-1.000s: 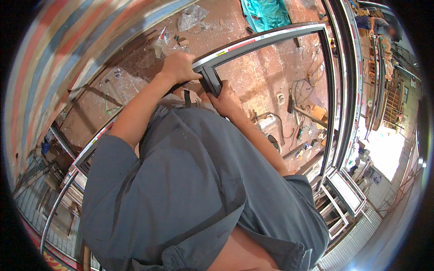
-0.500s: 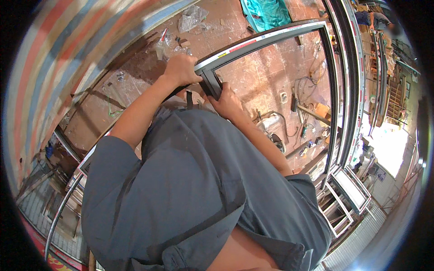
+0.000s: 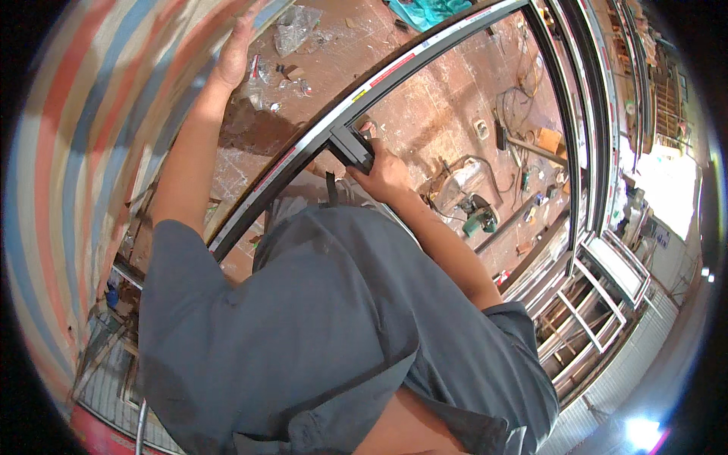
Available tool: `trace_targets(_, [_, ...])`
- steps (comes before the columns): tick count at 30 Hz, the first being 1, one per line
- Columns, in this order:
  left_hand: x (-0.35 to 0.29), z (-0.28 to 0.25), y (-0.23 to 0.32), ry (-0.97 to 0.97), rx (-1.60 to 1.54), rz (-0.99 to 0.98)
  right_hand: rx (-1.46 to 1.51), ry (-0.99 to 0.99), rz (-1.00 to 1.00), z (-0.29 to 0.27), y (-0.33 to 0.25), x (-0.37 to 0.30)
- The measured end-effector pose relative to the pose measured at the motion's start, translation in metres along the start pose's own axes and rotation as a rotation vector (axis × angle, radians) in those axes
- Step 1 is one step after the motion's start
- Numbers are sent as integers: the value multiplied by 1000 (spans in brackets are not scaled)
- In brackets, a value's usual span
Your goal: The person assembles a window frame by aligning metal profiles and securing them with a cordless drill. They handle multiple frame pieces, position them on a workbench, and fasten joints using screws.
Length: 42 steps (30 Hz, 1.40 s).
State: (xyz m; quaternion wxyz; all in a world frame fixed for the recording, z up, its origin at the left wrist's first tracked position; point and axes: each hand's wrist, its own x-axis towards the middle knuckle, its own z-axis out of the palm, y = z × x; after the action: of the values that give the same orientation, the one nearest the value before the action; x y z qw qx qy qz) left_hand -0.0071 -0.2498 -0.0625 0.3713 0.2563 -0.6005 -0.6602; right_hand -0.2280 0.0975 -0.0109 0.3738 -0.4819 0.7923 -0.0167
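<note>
A large dark metal window frame [image 3: 523,68], with a pale strip and coloured stickers along its outer edge, stands in front of me. A short black bar [image 3: 353,148] joins the frame on its near side, and my right hand [image 3: 388,176] is closed around this bar. Some of that hand's fingers are hidden behind it. My left hand [image 3: 233,57] is off the frame, raised at the upper left beside the striped sheet [image 3: 98,136]. Its fingers are stretched out and nothing shows in them. Whether they touch the sheet, I cannot tell.
On the reddish floor behind the frame lie a clear plastic bag [image 3: 296,30], a teal sheet [image 3: 432,11], a green power tool [image 3: 479,216], a hammer-like tool [image 3: 531,145] and cables. More long frames [image 3: 599,114] stand at the right, with smaller pale frames [image 3: 599,318] below.
My left hand has let go of the frame's corner and moved up and left. The frame appears lower and more tilted in view. My right hand still holds the bar.
</note>
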Motion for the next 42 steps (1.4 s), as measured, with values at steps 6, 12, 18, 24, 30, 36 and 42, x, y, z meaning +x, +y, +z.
trace_targets(6, [-42, 151, -97, -349, 786, 186, -17, -71, 10, -6, -12, 6])
trace_targets(12, [-29, 171, -65, -450, -39, -68, -44, -33, -9, -1, -8, 6])
trace_targets(18, [-26, 169, -58, -501, -3, -83, -36, -103, 61, -11, -15, 2])
trace_targets(24, [-23, 175, -43, -521, 36, -237, 41, -35, 71, -8, -15, -6])
trace_targets(30, [-24, 181, -45, -444, 182, -265, 77, -72, 84, -15, -15, -5])
trace_targets(36, [-21, 178, -47, -485, 183, -254, 524, -79, -78, -16, 59, 39])
trace_targets(42, [-20, 183, -30, -469, 240, -206, 411, 73, -35, -35, 51, 44])
